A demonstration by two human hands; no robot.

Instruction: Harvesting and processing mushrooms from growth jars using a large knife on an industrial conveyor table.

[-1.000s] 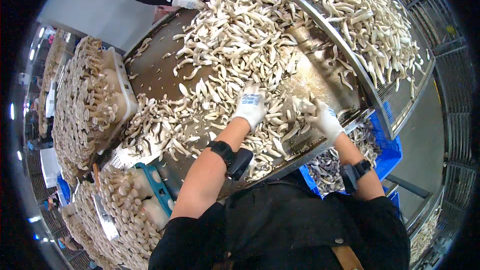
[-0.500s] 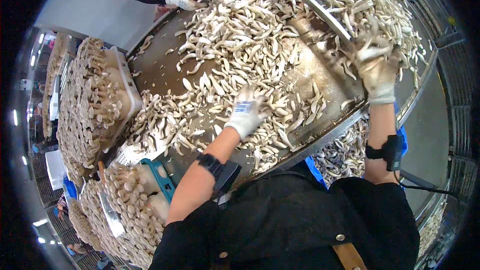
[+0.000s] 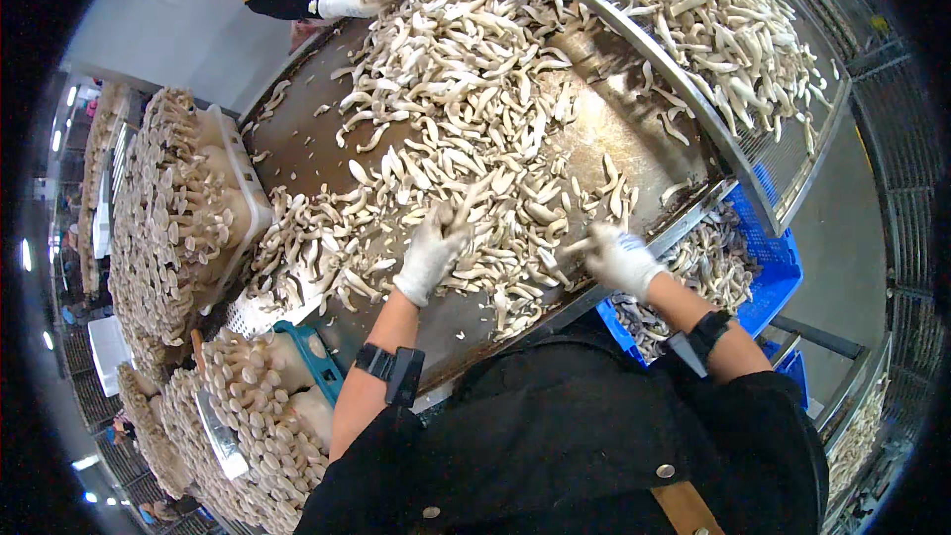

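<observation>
Loose pale mushrooms (image 3: 446,69) with long stems lie heaped on a brown metal work table (image 3: 634,139). Over the near part of the heap is my left hand (image 3: 432,256) in a white glove, its fingers closed around a long mushroom (image 3: 475,200) that points up and away. My right hand (image 3: 622,258), gloved too, hovers by the table's near right edge. Motion smears its fingers; a mushroom shows at the tips, but whether it is gripped I cannot make out.
A raised mesh rack (image 3: 773,129) full of mushrooms stands at the right. Below the edge sits a blue crate (image 3: 778,267) of darker pieces. Mushroom clusters (image 3: 178,208) fill bins at left. Across the table, a co-worker's gloved hand (image 3: 347,2) handles mushrooms.
My right hand has come from the mesh rack, where it was among mushrooms, back left to the table edge. My left hand has shifted left and closed on a mushroom.
</observation>
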